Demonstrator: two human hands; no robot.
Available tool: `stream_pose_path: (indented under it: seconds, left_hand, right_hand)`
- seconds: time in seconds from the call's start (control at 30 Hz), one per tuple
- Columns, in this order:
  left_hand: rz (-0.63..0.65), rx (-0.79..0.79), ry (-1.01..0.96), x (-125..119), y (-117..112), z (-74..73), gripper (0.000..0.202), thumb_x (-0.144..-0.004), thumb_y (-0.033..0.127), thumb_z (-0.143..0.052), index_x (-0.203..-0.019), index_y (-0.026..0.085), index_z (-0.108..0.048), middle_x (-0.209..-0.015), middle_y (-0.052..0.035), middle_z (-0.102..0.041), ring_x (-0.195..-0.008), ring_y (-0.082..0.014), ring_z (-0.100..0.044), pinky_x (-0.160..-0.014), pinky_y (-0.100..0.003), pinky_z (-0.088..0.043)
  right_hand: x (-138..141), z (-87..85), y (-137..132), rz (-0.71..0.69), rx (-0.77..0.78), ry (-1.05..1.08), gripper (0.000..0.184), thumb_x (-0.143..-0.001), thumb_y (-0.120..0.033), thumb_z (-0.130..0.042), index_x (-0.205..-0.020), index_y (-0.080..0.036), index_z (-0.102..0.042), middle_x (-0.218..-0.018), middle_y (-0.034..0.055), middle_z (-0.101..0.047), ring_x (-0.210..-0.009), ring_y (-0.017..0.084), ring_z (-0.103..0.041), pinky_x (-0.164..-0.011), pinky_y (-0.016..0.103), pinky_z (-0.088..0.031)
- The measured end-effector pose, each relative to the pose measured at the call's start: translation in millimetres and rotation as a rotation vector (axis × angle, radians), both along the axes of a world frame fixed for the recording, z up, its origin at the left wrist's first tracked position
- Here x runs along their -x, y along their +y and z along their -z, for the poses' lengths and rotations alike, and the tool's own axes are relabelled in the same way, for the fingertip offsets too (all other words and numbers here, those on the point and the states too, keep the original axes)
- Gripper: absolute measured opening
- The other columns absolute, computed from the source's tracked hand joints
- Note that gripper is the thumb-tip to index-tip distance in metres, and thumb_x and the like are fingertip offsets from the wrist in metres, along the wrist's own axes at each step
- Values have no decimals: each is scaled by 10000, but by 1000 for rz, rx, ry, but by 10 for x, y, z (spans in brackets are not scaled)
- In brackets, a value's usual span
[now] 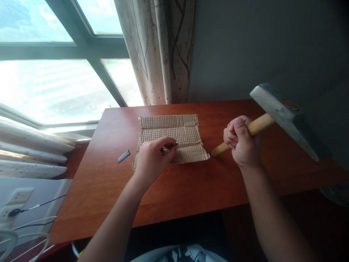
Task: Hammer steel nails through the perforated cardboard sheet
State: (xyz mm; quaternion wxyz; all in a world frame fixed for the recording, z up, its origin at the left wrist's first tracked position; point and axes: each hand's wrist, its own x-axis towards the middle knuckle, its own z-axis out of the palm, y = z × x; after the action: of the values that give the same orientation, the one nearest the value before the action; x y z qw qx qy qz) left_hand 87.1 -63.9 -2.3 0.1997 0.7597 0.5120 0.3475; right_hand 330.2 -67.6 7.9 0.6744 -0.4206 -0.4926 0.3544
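L hand [153, 153] pinching nail [176, 142] (blurry), R [243, 142] clenching hammer [261, 124]

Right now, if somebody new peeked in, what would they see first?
Probably the big wooden-handled hammer, held up by the right hand at the right side of the table. Then the left hand, pinching what looks like a nail over the hole-dotted cardboard, with nails lying to its left.
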Motion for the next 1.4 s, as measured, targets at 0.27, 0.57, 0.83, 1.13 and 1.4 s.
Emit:
stream_pose_path:
  seconds: [0.27, 0.57, 0.83, 1.13, 1.4]
  left_hand:
    - [11, -13, -20, -2, 22, 64, 74, -816, 222, -697, -873, 194, -735, -755, 13, -747, -637, -120, -666, -600, -214, -486]
    - [59, 25, -4, -9, 41, 23, 82, -809, 178, -664, -865, 200, -721, -759, 15, -734, -668, -126, -663, -601, -215, -472]
    - [54, 39, -3, -10, 44, 38, 110, -791, 145, -665, -849, 214, -727, -767, 21, -730, -683, -125, -653, -610, -225, -460]
    - [56, 28, 5, -25, 26, 7, 114, -796, 146, -658, -844, 220, -731, -831, 12, -741, -728, -140, -658, -642, -242, -456]
    - [79, 1, 32, -9, 41, 30, 93, -809, 173, -654, -853, 215, -725, -825, -3, -743, -715, -150, -652, -621, -244, -448]
  right_hand:
    - [7, 8, -8, -27, -14, 20, 353, -914, -436, -642, -683, -210, -499, -479, -95, -293, -378, 47, -248, -374, 208, -176]
    - [45, -123, -66, -98, 168, -255, 366, -934, -554, -561, -777, -231, -493, -529, -85, -327, -426, 76, -285, -405, 229, -230]
    - [37, -365, -236, -207, 263, -919, 362, -952, -500, -550, -747, -204, -523, -657, -31, -528, -577, 110, -462, -537, 258, -325]
    - [204, -617, -304, -296, 295, -1097, 333, -999, -404, -482, -723, -219, -451, -589, -53, -483, -520, 102, -450, -525, 267, -291]
    - [252, -572, -237, -330, 369, -1130, 304, -986, -398, -479, -741, -220, -498, -600, -32, -528, -532, 119, -476, -533, 272, -297]
